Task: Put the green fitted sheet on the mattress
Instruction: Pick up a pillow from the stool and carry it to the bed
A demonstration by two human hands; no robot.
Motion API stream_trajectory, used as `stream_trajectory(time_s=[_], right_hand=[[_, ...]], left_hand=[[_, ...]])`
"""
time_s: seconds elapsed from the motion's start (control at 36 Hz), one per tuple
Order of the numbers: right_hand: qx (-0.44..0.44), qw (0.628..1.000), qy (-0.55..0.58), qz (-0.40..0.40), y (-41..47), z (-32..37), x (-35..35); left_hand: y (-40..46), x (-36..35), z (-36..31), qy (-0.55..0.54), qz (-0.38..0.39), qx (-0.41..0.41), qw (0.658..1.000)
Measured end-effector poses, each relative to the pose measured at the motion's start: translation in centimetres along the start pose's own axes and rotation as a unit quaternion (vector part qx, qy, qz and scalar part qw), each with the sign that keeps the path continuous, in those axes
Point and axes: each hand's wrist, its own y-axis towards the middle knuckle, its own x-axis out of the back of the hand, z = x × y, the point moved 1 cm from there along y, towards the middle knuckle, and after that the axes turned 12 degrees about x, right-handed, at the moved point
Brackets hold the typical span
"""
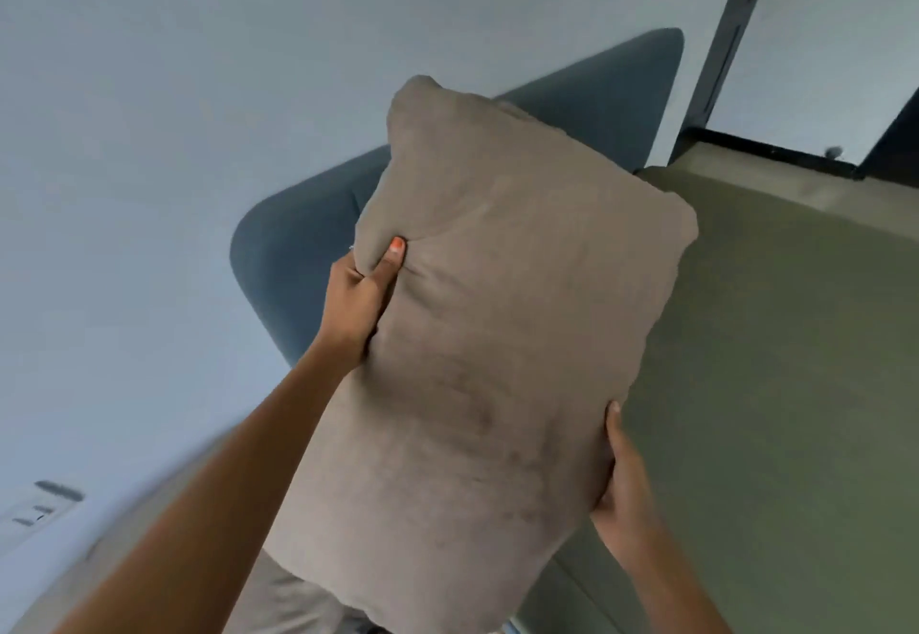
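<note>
The green fitted sheet [776,335] lies smooth over the mattress on the right of the view. In front of it I hold a taupe pillow [497,325] in the air, tilted. My left hand [365,290] pinches its left edge, thumb pressed into the fabric. My right hand [624,479] grips its lower right edge, with the fingers hidden behind the pillow. The pillow covers part of the sheet's near left side.
A blue-grey padded headboard [592,106] rises behind the pillow against a pale wall [149,136]. A dark frame or shelf edge [776,151] runs past the mattress's far end at upper right. The lower left is blurred.
</note>
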Motion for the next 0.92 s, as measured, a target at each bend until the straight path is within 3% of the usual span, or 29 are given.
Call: stream_trajectory(time_s=[0.19, 0.5, 0.69, 0.75, 0.92], right_hand=[[-0.034, 0.994, 0.019, -0.101, 9.4, -2.6, 3.4], [-0.030, 0.982, -0.019, -0.183, 26.5, -7.0, 7.0], [-0.100, 0.988, -0.065, -0.098, 33.5, -9.8, 9.4], [-0.157, 0.973, -0.145, -0.090, 34.8, -10.6, 9.9], [-0.180, 0.934, -0.305, -0.050, 37.2, -13.4, 10.5]], left_hand=[[12.4, -9.6, 4.9, 0.108, 0.095, 0.094, 0.985], [30.3, -21.7, 15.3, 0.235, 0.125, 0.160, 0.950], [38.5, -26.8, 21.4, 0.289, 0.129, 0.234, 0.919], [39.4, -27.3, 22.8, 0.336, 0.148, 0.242, 0.898], [37.5, -26.3, 27.6, 0.453, 0.263, 0.263, 0.810]])
